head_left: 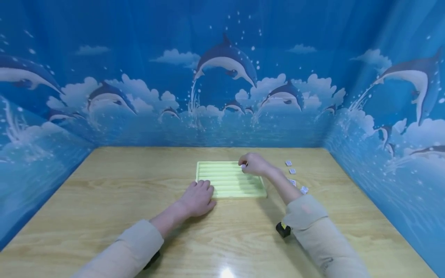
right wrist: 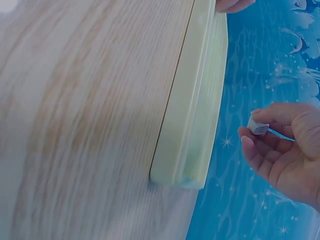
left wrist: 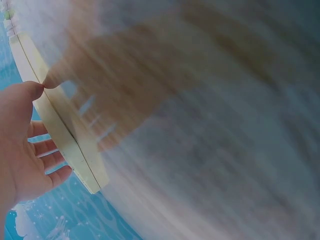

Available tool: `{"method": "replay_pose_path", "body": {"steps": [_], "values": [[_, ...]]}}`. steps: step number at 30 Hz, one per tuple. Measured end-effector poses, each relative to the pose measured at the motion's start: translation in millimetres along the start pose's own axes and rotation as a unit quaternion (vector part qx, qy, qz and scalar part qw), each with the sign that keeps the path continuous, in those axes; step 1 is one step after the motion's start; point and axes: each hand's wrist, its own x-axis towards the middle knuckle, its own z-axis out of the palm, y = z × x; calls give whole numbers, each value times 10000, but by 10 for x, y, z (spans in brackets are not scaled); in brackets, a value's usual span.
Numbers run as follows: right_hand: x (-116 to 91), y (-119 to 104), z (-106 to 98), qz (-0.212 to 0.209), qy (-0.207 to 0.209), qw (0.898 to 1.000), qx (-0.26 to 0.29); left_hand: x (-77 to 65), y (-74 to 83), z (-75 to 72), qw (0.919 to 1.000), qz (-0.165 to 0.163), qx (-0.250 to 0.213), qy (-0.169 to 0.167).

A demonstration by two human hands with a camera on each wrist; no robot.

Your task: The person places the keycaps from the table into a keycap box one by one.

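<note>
A pale yellow-green tray (head_left: 231, 181) with parallel ridges lies on the table. My left hand (head_left: 198, 197) holds its near left corner. In the left wrist view, the thumb of the left hand (left wrist: 25, 145) is on the tray's front wall (left wrist: 60, 120), with the fingers over the rim. Above the tray's far right part, my right hand (head_left: 256, 164) pinches a small white tile (right wrist: 257, 126) between thumb and fingertips. Dark marks show on one face of that tile, too small to read. In the right wrist view, the right hand (right wrist: 287, 147) is held apart from the tray.
Several white tiles with printed faces, among them one tile (head_left: 288, 163) at the back and another tile (head_left: 304, 190) nearer, lie right of the tray beside the right forearm. The wooden table (head_left: 222, 231) meets a blue dolphin-print curtain (head_left: 222, 127) at its back and sides.
</note>
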Motion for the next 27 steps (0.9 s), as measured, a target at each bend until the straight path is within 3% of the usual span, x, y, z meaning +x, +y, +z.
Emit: {"method": "replay_pose_path", "body": {"steps": [9, 16, 27], "values": [[104, -51, 92, 98, 129, 9994, 304, 2, 19, 18, 10000, 24, 18, 83], [140, -74, 112, -105, 433, 9987, 232, 2, 17, 15, 10000, 17, 4, 78], [230, -91, 168, -553, 569, 9966, 220, -8, 6, 8, 10000, 5, 12, 81]]}}
